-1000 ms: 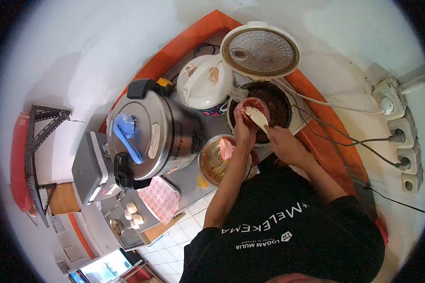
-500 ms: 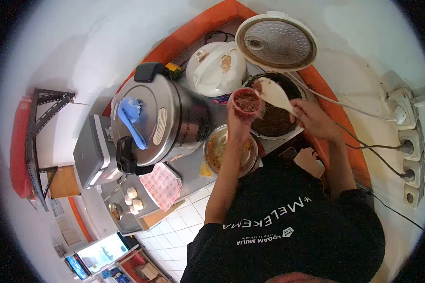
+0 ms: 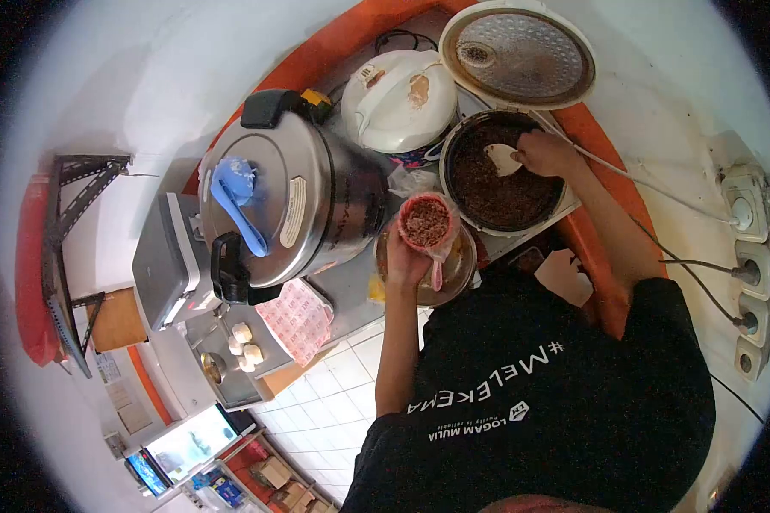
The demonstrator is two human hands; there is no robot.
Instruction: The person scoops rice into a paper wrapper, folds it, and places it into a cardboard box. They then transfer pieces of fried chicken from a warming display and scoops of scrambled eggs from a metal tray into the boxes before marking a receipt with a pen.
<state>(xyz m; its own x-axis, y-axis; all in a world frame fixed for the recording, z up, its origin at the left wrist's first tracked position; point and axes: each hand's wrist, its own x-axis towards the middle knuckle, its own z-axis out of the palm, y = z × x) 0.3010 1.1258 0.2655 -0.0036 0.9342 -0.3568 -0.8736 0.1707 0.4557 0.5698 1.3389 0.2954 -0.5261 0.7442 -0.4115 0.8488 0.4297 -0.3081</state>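
Note:
My left hand (image 3: pixel 408 261) is wrapped round a pink cup (image 3: pixel 437 275), with its handle pointing down toward my shirt. Reddish-brown rice (image 3: pixel 426 224) fills the cup, and clear plastic shows at its side. The fingers of my right hand (image 3: pixel 546 156) are closed on a white rice paddle (image 3: pixel 502 160). Its blade touches the dark rice (image 3: pixel 487 184) inside the open rice cooker (image 3: pixel 450 192). Below my left hand, partly covered by it and the cup, lies a round metal bowl (image 3: pixel 458 282).
The raised cooker lid (image 3: pixel 522 60) stands behind the pot. A closed white cooker (image 3: pixel 393 115) and a large steel cooker (image 3: pixel 265 188) with a blue paddle (image 3: pixel 240 218) on top stand leftward. Cables run to wall sockets (image 3: pixel 748 265). Patterned paper (image 3: pixel 295 321) lies on the counter.
The paddle has gone from the cup's rim down into the cooker's rice with my right hand. My left hand has moved the cup slightly down and left, away from the cooker.

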